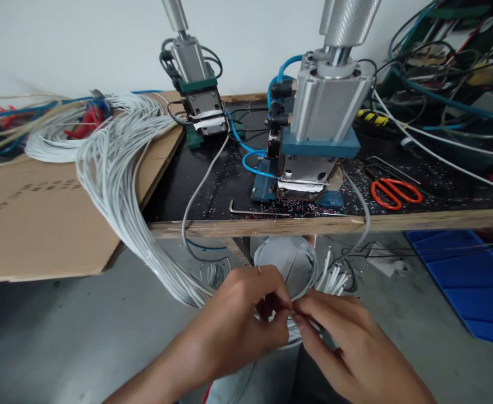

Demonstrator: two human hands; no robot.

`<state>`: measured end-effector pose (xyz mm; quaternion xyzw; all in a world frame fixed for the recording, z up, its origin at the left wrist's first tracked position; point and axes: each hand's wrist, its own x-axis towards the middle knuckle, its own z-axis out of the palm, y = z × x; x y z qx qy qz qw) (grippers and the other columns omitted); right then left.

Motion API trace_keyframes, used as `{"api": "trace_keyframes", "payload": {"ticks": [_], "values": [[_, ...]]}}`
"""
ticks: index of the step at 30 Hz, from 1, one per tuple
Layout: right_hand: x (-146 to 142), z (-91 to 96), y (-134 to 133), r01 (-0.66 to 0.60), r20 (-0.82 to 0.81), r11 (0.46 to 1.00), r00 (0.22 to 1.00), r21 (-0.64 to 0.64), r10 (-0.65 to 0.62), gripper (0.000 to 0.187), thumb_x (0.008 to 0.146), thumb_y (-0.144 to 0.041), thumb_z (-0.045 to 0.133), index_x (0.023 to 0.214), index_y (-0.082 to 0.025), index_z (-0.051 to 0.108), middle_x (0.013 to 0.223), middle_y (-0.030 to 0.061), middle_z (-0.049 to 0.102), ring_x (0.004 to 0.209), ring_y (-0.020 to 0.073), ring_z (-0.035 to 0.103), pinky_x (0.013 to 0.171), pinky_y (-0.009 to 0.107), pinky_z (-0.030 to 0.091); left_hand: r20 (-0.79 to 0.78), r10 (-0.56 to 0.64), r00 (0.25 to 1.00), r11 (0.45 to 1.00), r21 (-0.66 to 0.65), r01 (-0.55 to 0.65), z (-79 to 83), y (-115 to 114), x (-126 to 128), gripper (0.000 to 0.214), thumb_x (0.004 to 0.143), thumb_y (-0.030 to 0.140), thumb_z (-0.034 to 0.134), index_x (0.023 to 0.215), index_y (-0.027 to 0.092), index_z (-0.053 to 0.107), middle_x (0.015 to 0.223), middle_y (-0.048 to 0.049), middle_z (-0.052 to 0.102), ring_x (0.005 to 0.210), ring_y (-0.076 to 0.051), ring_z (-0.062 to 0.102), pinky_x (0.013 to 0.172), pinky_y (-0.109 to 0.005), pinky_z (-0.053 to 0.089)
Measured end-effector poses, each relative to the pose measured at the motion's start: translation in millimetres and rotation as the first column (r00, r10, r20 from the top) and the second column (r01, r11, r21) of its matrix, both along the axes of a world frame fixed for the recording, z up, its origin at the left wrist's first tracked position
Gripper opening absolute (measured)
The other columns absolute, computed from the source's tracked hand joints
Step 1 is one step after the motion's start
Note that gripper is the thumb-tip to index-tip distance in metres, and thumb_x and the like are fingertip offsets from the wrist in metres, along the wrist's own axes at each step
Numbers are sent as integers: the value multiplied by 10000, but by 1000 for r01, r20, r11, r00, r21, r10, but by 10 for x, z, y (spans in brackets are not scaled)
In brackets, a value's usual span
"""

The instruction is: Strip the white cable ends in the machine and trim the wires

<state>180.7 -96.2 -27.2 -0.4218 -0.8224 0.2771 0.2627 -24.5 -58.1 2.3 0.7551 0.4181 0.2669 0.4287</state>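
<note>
In the head view, my left hand and my right hand meet over my lap, fingertips close together. Both are closed in a pinch on a thin pale cable, whose end is mostly hidden by the fingers. Beneath them a thick bundle of white-grey cables runs down from the bench on the left and across my lap. Loose cable ends stick up just beyond my right hand. The left hand wears a ring.
A pneumatic stripping machine stands near the bench edge, with a second machine behind left. A hex key and orange-handled scissors lie on the bench. Cardboard is at left, a blue bin at right.
</note>
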Motion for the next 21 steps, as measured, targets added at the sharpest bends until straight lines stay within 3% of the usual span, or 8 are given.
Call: {"api": "trace_keyframes", "payload": {"ticks": [3, 6, 8, 10, 12, 14, 17, 21], "values": [[-31, 38, 16, -107, 61, 994, 992, -28, 108, 161, 946, -110, 546, 891, -209, 660, 803, -9, 736, 706, 177, 726, 666, 311, 519, -266, -190, 945, 968, 110, 225, 76, -8, -62, 244, 684, -39, 565, 760, 177, 649, 709, 28, 668, 625, -135, 617, 586, -257, 416], [-21, 67, 40, -201, 83, 978, 975, -62, 206, 176, 862, -68, 600, 859, -207, 709, 823, 8, 776, 731, 192, 738, 668, 298, 496, -441, -347, 828, 913, 42, 406, 127, -20, -80, 197, 695, -8, 550, 715, 164, 643, 734, -27, 718, 632, -175, 640, 582, -305, 376], [-4, 68, 57, -155, 22, 982, 987, -111, 159, 183, 894, -88, 583, 813, -207, 697, 768, 1, 748, 700, 171, 706, 655, 284, 470, -333, -275, 902, 957, -8, 289, 112, -49, -47, 166, 713, 16, 574, 712, 169, 638, 718, -21, 703, 629, -163, 622, 583, -291, 384], [-21, 43, 61, -67, -138, 972, 990, -224, 36, 275, 994, -180, 546, 739, -206, 645, 664, -22, 667, 623, 129, 640, 617, 258, 442, -76, -34, 997, 992, -121, 25, 46, -103, 34, 120, 752, 71, 621, 712, 183, 628, 687, 7, 658, 616, -138, 591, 579, -260, 415], [-85, -9, 45, -22, -359, 923, 925, -384, -128, 369, 1075, -316, 497, 749, -211, 635, 612, -43, 608, 528, 92, 562, 533, 224, 412, 165, 258, 952, 923, -332, -192, -59, -169, 145, 106, 830, 218, 645, 738, 202, 595, 662, 26, 605, 553, -122, 560, 522, -241, 428], [-156, -71, 17, -3, -496, 871, 823, -491, -276, 390, 1101, -397, 458, 826, -217, 669, 603, -53, 598, 463, 79, 508, 448, 211, 367, 267, 437, 859, 828, -493, -268, -162, -214, 233, 216, 907, 397, 563, 774, 235, 513, 628, 52, 532, 465, -117, 516, 433, -238, 397], [-148, -124, -17, 54, -405, 897, 880, -438, -250, 358, 1089, -362, 483, 827, -222, 683, 601, -47, 595, 507, 97, 557, 494, 226, 392, 228, 388, 893, 816, -535, -218, -224, -185, 213, 173, 851, 338, 569, 731, 236, 499, 590, 69, 479, 454, -95, 427, 422, -215, 341], [40, -95, -26, -101, -78, 962, 993, -255, 84, 270, 1016, -202, 524, 811, -223, 699, 768, 6, 723, 722, 170, 692, 684, 290, 461, 178, 116, 977, 848, -529, -4, -138, -46, 10, 212, 500, -33, 648, 595, 152, 691, 542, 37, 615, 516, -77, 492, 495, -188, 302]]}}
